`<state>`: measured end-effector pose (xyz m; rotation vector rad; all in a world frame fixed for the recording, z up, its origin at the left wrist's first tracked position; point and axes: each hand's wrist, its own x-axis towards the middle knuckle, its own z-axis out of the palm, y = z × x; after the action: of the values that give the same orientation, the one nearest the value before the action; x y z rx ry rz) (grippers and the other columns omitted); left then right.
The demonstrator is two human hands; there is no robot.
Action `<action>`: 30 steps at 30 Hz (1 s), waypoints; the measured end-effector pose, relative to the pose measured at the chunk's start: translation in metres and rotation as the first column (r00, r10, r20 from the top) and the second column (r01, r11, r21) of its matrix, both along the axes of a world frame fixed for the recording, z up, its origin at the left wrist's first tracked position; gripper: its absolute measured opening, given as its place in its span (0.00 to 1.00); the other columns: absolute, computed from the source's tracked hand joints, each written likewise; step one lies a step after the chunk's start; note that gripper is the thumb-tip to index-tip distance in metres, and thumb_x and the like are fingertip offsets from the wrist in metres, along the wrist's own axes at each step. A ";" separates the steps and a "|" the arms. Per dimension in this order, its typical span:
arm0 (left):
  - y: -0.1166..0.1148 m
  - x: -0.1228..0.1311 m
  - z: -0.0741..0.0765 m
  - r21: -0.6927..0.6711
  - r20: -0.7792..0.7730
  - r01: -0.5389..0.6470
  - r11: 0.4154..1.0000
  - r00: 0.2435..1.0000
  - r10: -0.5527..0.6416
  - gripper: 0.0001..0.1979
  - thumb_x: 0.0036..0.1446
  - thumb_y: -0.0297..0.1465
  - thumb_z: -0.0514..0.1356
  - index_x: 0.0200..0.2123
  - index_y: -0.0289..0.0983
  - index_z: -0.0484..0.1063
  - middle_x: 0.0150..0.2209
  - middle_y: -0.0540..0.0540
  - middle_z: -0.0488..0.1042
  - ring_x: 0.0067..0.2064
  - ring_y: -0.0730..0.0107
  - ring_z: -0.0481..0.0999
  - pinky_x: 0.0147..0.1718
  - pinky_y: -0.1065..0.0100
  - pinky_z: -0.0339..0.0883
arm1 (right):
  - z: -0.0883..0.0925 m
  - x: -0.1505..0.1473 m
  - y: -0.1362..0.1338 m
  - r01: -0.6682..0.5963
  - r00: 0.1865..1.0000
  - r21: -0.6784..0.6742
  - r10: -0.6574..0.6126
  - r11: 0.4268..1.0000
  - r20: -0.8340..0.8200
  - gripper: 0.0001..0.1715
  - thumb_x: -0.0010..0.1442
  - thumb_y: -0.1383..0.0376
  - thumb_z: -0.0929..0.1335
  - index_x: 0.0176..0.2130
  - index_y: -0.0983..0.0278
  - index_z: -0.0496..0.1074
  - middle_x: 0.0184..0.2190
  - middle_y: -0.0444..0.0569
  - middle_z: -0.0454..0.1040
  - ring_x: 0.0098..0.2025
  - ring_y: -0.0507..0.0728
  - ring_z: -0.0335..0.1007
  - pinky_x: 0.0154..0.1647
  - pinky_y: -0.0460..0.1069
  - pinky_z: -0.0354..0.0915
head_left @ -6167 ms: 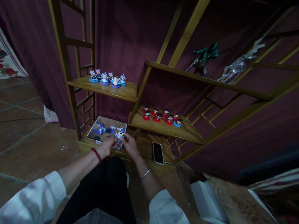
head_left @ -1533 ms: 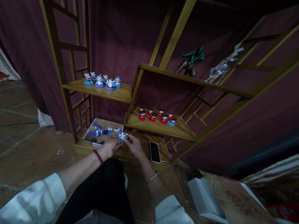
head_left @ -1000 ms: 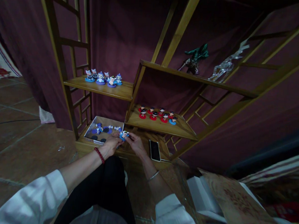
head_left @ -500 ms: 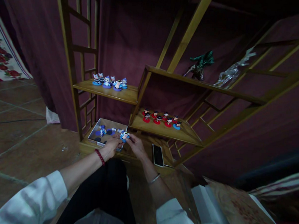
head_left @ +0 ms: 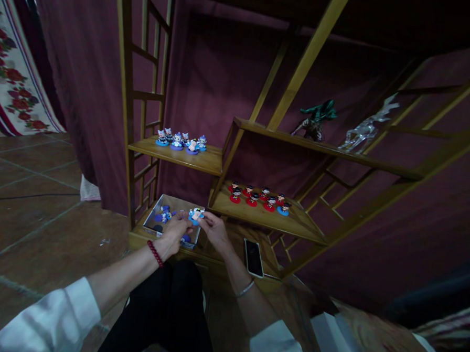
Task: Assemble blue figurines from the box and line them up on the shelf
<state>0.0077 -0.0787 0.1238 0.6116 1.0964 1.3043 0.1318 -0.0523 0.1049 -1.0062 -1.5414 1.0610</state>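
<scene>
The left hand (head_left: 175,229) and right hand (head_left: 215,231) hold a small blue-and-white figurine (head_left: 196,215) between their fingertips, above the cardboard box (head_left: 184,205). The step seems to be working the figurine in the fingers; moving it on likely calls for a light, steady pinch. Inside the box lie purple-and-blue figurine pieces (head_left: 165,214), a dark disc (head_left: 158,228) and a purple disc (head_left: 186,238).

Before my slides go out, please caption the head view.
Left hand and right hand hold a small figurine near an open box at a wooden shelf unit.

Maroon curtain (head_left: 86,84) behind wooden shelving (head_left: 295,224)
</scene>
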 end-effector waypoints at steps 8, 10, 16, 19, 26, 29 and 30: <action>-0.003 -0.012 0.023 0.030 -0.053 -0.002 1.000 0.999 0.003 0.12 0.41 0.16 0.57 0.31 0.33 0.66 0.25 0.50 0.71 0.24 0.79 0.68 0.22 0.77 0.60 | 0.018 -0.011 0.006 -0.049 0.998 -0.008 0.049 0.999 -0.045 0.17 0.47 0.60 0.69 0.38 0.64 0.73 0.38 0.48 0.76 0.40 0.57 0.72 0.45 0.52 0.66; -0.002 -0.015 0.026 0.034 -0.038 0.005 0.999 0.999 -0.004 0.12 0.41 0.16 0.57 0.31 0.33 0.67 0.25 0.49 0.71 0.24 0.79 0.69 0.23 0.77 0.61 | 0.021 -0.013 0.008 -0.052 0.998 -0.004 0.052 0.999 -0.047 0.17 0.47 0.59 0.69 0.37 0.64 0.73 0.37 0.48 0.77 0.38 0.56 0.73 0.43 0.51 0.67; 0.002 -0.026 0.035 0.084 -0.030 0.012 0.996 1.000 -0.009 0.12 0.38 0.17 0.60 0.29 0.33 0.68 0.25 0.50 0.72 0.25 0.77 0.70 0.23 0.76 0.62 | 0.030 -0.020 0.017 -0.066 0.995 0.025 0.068 0.998 -0.071 0.19 0.44 0.57 0.70 0.37 0.64 0.72 0.34 0.47 0.77 0.35 0.55 0.73 0.39 0.50 0.69; 0.002 -0.032 0.045 0.086 -0.046 0.029 0.996 0.999 -0.025 0.12 0.38 0.18 0.61 0.30 0.33 0.68 0.23 0.50 0.71 0.24 0.77 0.70 0.23 0.75 0.63 | 0.038 -0.023 0.020 -0.091 0.994 0.029 0.092 0.995 -0.061 0.19 0.44 0.58 0.71 0.37 0.64 0.73 0.34 0.46 0.77 0.35 0.55 0.73 0.40 0.51 0.69; 0.001 -0.046 0.069 0.116 -0.077 0.084 0.990 0.994 -0.075 0.11 0.42 0.18 0.60 0.33 0.31 0.68 0.26 0.48 0.72 0.24 0.78 0.71 0.23 0.76 0.63 | 0.058 -0.032 0.024 -0.096 0.993 0.088 0.101 0.991 -0.057 0.17 0.45 0.58 0.71 0.35 0.64 0.73 0.32 0.45 0.76 0.33 0.53 0.73 0.40 0.51 0.69; 0.001 -0.049 0.074 0.110 -0.088 0.101 0.989 0.992 -0.091 0.11 0.42 0.18 0.59 0.33 0.31 0.68 0.24 0.48 0.72 0.23 0.78 0.70 0.22 0.76 0.63 | 0.063 -0.035 0.026 -0.107 0.993 0.072 0.110 0.992 -0.043 0.17 0.45 0.59 0.71 0.36 0.64 0.73 0.31 0.44 0.76 0.31 0.52 0.72 0.38 0.50 0.70; 0.001 -0.050 0.075 0.109 -0.092 0.102 0.989 0.991 -0.093 0.11 0.43 0.17 0.59 0.33 0.31 0.68 0.23 0.48 0.72 0.23 0.78 0.70 0.22 0.77 0.63 | 0.064 -0.036 0.027 -0.106 0.993 0.069 0.109 0.992 -0.041 0.17 0.45 0.59 0.71 0.36 0.64 0.73 0.31 0.44 0.76 0.31 0.52 0.72 0.37 0.50 0.70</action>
<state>-0.0426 -0.0774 0.1989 0.8038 1.0544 1.2710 0.0954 -0.0248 0.1686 -0.8567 -1.5986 1.0923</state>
